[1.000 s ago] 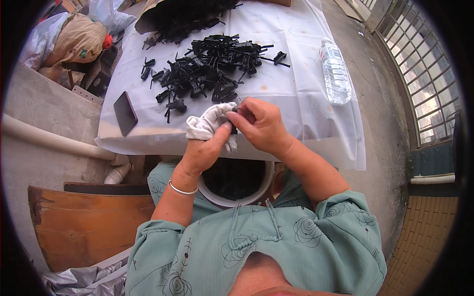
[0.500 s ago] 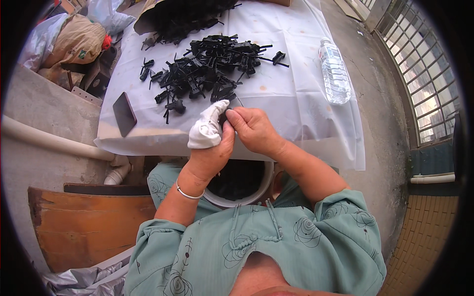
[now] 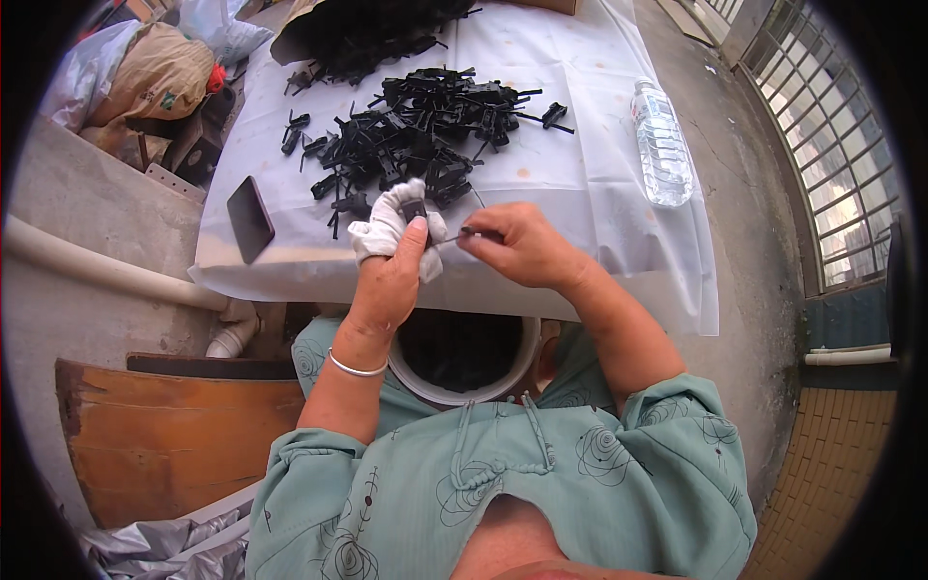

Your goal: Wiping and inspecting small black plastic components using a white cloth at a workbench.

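Observation:
My left hand [image 3: 389, 280] has a white cloth glove [image 3: 383, 230] over its fingers, with the thumb bare. It is closed on a small black plastic part [image 3: 414, 209], the thumb pressing it against the glove. Just to the right, my right hand [image 3: 527, 246] is bare and pinches a thin dark piece [image 3: 447, 240] that reaches toward the part. Whether this is a tool or a strip of the part I cannot tell. Beyond both hands lies a loose pile of similar black plastic parts [image 3: 411, 130].
A white plastic sheet covers the table [image 3: 580, 193]. On it are a dark phone [image 3: 250, 220] at the left, a clear water bottle [image 3: 663, 145] at the right and a bag of black parts [image 3: 362, 39] at the back. Between my knees stands a white-rimmed bucket [image 3: 530, 353] with dark contents.
My hands were together and have moved apart, the left one slightly leftward. The black part and the thin piece between the hands now show.

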Demonstrator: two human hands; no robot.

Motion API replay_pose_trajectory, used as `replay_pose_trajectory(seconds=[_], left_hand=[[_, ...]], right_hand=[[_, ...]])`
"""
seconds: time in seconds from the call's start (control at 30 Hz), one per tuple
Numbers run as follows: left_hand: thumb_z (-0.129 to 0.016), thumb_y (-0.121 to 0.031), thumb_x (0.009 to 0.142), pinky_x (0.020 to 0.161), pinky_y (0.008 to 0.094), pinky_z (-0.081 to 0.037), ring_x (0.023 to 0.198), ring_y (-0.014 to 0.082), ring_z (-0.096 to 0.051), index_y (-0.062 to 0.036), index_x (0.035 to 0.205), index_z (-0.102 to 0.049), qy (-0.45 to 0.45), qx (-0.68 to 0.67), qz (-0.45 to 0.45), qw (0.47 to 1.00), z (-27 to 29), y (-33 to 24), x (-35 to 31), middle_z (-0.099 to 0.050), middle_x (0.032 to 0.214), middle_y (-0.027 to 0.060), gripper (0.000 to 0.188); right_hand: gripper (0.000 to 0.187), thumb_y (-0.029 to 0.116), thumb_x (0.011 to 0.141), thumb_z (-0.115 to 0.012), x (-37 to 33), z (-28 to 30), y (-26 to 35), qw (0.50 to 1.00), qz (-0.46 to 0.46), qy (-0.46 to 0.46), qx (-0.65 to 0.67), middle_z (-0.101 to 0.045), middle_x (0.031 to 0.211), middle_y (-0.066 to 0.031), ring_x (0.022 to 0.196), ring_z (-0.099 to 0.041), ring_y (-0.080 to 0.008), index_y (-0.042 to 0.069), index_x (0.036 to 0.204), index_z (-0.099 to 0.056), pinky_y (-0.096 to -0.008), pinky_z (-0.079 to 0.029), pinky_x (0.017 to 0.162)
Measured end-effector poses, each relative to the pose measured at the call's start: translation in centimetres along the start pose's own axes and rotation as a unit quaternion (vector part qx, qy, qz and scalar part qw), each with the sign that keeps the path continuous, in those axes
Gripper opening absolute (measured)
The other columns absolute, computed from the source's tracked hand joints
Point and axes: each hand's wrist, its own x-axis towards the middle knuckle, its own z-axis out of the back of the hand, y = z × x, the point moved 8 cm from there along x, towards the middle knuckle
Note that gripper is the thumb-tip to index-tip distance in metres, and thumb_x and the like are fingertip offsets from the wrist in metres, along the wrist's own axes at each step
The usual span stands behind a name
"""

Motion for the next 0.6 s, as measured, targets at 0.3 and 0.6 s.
replay_pose_trajectory(seconds=[0.3, 0.6], left_hand=[[-0.041, -0.006, 0.086, 0.057, 0.0165, -0.036, 0.064, 0.0027, -0.041, -0.0006, 0.119, -0.041, 0.076, 0.206, -0.036, 0.975, -2.1, -0.1, -0.2, -0.050, 0.086, 0.0011, 0.034], [-0.043, -0.002, 0.082, 0.074, 0.0274, -0.042, 0.083, 0.0131, -0.047, 0.0007, 0.106, -0.045, 0.046, 0.252, -0.023, 0.966, -1.6, 0.1, 0.1, -0.050, 0.093, 0.0056, 0.025]], right_hand=[[0.012, 0.010, 0.081, -0.063, 0.1, 0.2, -0.7, 0.967, -0.076, -0.031, 0.242, -0.049, 0.060, 0.0042, 0.055, -0.041, -0.0037, 0.002, 0.073, -0.059, -0.0223, -0.034, 0.048], [0.023, 0.018, 0.086, -0.055, 0.3, 0.3, 0.3, 0.990, 0.009, -0.060, 0.128, -0.047, 0.056, -0.0087, 0.051, -0.040, -0.0133, 0.000, 0.073, -0.055, -0.0294, -0.037, 0.049]])
